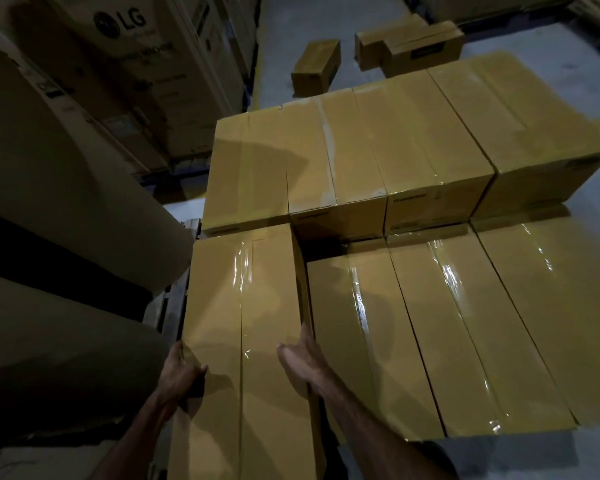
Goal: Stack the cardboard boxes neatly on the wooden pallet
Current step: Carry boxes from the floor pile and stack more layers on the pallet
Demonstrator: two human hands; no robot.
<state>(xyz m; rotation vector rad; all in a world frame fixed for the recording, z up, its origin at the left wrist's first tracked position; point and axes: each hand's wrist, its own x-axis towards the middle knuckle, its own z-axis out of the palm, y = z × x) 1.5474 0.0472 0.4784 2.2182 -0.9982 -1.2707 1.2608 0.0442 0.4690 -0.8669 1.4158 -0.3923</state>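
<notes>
A long taped cardboard box [246, 323] lies at the near left of the stack, its top higher than the neighbouring lower boxes [430, 323]. My left hand [181, 372] grips its left edge, thumb on top. My right hand [303, 358] holds its right edge, fingers curled down the side into the gap. Behind it, a higher row of boxes [378, 147] stands side by side. A strip of the wooden pallet [172, 306] shows at the left, mostly hidden under the boxes.
Large appliance cartons [118, 64] tower at the left, close to the pallet. Three loose boxes lie on the grey floor beyond the stack: a small one [317, 65] and two long ones [409, 46]. Bare floor [586, 455] shows at the lower right.
</notes>
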